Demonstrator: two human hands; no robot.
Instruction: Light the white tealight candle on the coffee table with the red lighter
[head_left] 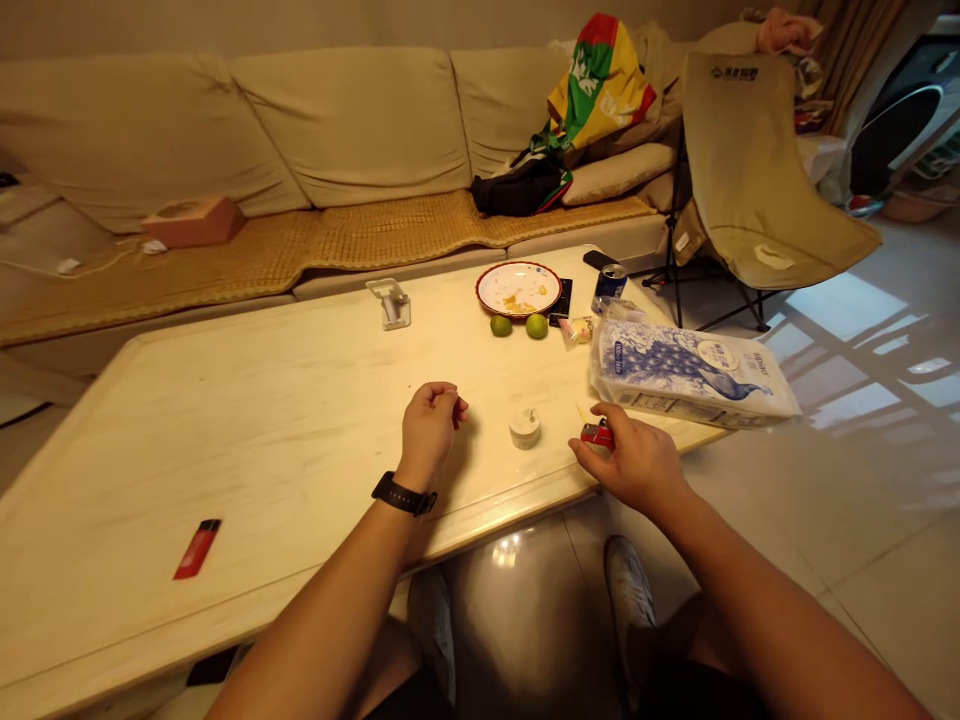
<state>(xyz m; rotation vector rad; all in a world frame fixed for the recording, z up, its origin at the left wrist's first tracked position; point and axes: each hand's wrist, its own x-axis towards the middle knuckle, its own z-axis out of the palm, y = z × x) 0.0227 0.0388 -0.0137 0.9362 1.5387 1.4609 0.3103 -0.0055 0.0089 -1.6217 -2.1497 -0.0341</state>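
Observation:
My right hand grips a red lighter over the near right part of the table. A thin yellow flame shows above the lighter's metal end. To its left a small white round candle stands upright on the table, with a dark wick on its top. On the candle's other side is my left hand, its fingers curled closed. What those fingers hold, if anything, is hidden. A black watch is on the left wrist. Neither hand touches the candle.
A second red lighter lies at the near left. Farther back are a phone stand, a plate with food scraps, two limes, a can and a large tissue pack. A sofa and folding chair stand beyond.

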